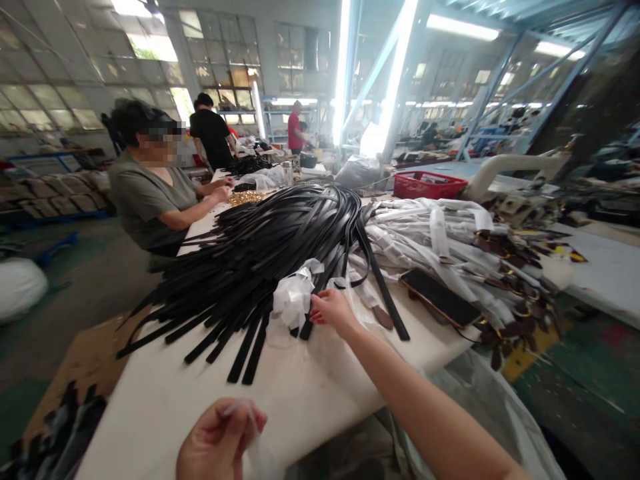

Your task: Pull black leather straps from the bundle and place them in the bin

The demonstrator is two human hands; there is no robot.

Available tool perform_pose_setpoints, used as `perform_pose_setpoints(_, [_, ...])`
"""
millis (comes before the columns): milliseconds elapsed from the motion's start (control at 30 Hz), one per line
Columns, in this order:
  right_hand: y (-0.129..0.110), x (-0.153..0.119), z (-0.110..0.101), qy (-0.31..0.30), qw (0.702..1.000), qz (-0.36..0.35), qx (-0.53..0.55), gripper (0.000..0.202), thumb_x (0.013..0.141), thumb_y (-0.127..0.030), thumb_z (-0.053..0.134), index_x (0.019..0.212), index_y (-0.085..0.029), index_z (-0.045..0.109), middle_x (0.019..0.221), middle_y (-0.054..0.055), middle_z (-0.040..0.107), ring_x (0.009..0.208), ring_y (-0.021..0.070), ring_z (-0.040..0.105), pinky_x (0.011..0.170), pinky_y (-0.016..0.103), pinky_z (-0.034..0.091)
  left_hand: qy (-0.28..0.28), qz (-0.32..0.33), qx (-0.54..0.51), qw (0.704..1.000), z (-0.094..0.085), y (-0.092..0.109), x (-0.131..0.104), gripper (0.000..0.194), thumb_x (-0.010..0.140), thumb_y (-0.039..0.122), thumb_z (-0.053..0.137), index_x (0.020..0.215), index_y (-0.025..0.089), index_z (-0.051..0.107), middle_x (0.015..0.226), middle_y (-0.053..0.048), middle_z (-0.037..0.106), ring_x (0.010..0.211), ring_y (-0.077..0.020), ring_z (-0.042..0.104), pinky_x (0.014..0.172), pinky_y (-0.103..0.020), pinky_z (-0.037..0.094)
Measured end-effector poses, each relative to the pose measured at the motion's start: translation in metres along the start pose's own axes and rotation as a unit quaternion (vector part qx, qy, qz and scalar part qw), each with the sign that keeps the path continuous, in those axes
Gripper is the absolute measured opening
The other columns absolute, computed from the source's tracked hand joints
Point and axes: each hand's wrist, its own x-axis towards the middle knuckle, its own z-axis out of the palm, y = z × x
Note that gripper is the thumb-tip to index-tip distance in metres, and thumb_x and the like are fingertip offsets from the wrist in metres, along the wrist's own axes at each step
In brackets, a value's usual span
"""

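At the six o'clock edge of the view, closest in, the left hand (217,440) is curled into a loose fist, thumb and fingertips pinched on a thin strip of clear film (254,445) that trails down at its five o'clock side. It hangs over the near rim of the white work table (165,400).

Further in, toward twelve o'clock from that hand, the right hand (334,311) reaches across the table with the forearm running back to five o'clock. Its fingers are bent and only partly open, the tips touching the ends of the black straps just beside a crumpled wad of white wrapping paper (294,297); whether it actually grips anything, I cannot tell.

The long flat black leather straps (260,257) lie in a big fanned heap at the middle of the table, spreading from eleven o'clock of the right hand down to eight o'clock, their ends reaching toward the near edge.

At three o'clock of the right hand lies a dark flat phone (440,298), and past it a pile of white paper-wrapped straps with brown ends (450,233).

Further back, at ten o'clock, a seated person in a grey-green shirt (145,193) works over a small heap of gold metal fittings (245,197). A red plastic basket (429,185) stands at one o'clock.
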Motion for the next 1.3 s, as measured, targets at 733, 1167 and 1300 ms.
perform_pose_setpoints(733, [-0.026,-0.103,-0.028,-0.198,0.95,-0.174,0.167,0.039,0.078,-0.035,0.075,0.099,-0.02,0.046,0.082,0.004,0.074,0.052,0.0081,0.058,0.044,0.016,0.044,-0.03,0.028,0.227,0.973,0.017,-0.01,-0.024,0.043,0.06,0.032,0.08,0.097,0.02,0.061,0.062,0.006,0.069,0.062,-0.0139,0.067,0.065,-0.018,0.05])
perform_pose_setpoints(1167, [0.001,-0.119,-0.015,-0.183,0.941,-0.223,0.176,0.036,0.084,-0.033,0.072,0.105,-0.022,0.045,0.087,0.002,0.075,0.064,0.0089,0.064,0.054,0.017,0.051,-0.038,0.019,0.269,0.962,0.027,-0.002,-0.038,0.045,0.059,0.03,0.078,0.099,0.019,0.061,0.057,0.007,0.066,0.057,-0.0128,0.062,0.058,-0.018,0.048])
perform_pose_setpoints(1300, [0.003,-0.118,-0.015,-0.188,0.941,-0.226,0.169,0.035,0.085,-0.033,0.072,0.104,-0.022,0.045,0.085,0.003,0.075,0.063,0.0085,0.063,0.055,0.017,0.05,-0.046,-0.012,0.233,0.971,0.03,0.0,-0.036,0.05,0.057,0.028,0.078,0.101,0.017,0.058,0.056,0.006,0.067,0.055,-0.0126,0.06,0.056,-0.019,0.046])
